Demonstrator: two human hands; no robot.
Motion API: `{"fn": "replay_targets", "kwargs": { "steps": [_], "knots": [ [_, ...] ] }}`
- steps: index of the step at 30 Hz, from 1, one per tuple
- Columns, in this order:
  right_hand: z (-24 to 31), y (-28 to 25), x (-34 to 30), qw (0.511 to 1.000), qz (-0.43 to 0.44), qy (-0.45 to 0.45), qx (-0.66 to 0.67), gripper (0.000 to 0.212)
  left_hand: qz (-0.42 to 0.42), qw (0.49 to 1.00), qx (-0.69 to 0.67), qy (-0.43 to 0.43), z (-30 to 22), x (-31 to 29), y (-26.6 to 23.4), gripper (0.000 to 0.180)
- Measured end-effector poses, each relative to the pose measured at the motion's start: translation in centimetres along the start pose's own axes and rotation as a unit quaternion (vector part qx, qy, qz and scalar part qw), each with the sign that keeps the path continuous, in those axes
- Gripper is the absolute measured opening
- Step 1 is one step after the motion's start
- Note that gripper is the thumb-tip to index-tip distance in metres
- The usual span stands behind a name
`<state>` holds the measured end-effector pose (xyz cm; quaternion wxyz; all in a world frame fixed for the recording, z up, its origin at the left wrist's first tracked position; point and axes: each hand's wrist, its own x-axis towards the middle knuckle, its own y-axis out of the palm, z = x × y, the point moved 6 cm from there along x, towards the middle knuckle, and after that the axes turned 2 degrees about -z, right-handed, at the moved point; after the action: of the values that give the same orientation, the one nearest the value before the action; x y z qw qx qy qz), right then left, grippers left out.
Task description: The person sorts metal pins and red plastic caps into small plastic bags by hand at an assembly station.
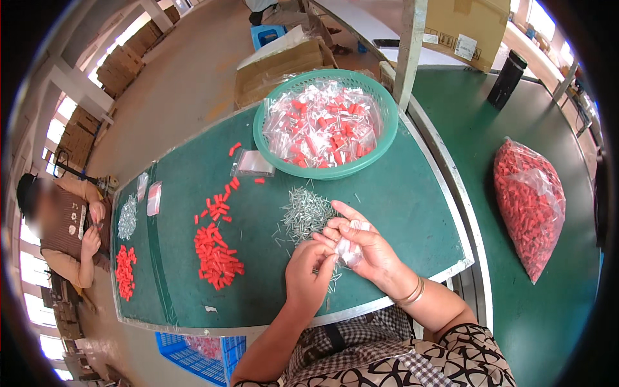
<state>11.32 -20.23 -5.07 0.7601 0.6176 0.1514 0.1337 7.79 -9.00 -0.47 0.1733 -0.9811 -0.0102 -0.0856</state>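
Observation:
My right hand (373,248) holds a small clear plastic bag (349,251), its index finger stretched out to the left. My left hand (308,274) is closed in a pinch at the bag's left edge; what lies between its fingertips is partly hidden. Just beyond my hands a heap of thin silver nails or pins (306,209) is spread on the green table. Left of it lies a pile of short red plastic sleeves (218,258). A stack of flat clear bags (254,163) rests near the basket.
A green round basket (259,145) full of filled bags stands at the far edge. On the right table are a large bag of red sleeves (530,206) and a black bottle (507,80). A co-worker (71,226) sits at the left end. A blue crate (233,353) is below.

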Motion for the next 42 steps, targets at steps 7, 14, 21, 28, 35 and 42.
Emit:
{"fn": "replay_targets", "kwargs": {
  "steps": [7,14,21,28,35,42],
  "knots": [
    [0.0,-0.1,0.1,1.000,-0.007,0.000,-0.025,0.053,-0.004,0.986,0.113,0.119,0.0,0.4,-0.3,0.015],
    [0.1,-0.3,0.3,1.000,0.017,-0.008,-0.006,0.054,-0.018,0.976,-0.169,-0.135,3.0,-0.4,-0.7,0.004],
    [1.0,-0.6,-0.4,0.992,-0.085,-0.011,-0.089,0.050,-0.096,0.948,-0.243,-0.184,3.6,-0.6,-2.4,0.006],
    [0.1,2.4,-1.4,0.855,-0.012,-0.122,-0.503,0.026,-0.037,0.940,-0.252,-0.226,3.7,-1.6,-5.5,0.007],
    [-2.8,5.5,-2.4,0.613,0.119,-0.173,-0.762,0.011,0.090,0.950,-0.176,-0.242,3.8,-2.3,-7.3,0.016],
    [-4.5,2.3,-2.4,0.793,-0.052,-0.002,-0.607,0.010,0.005,0.951,-0.221,-0.214,3.4,-4.1,-6.3,0.024]
  ]
}}
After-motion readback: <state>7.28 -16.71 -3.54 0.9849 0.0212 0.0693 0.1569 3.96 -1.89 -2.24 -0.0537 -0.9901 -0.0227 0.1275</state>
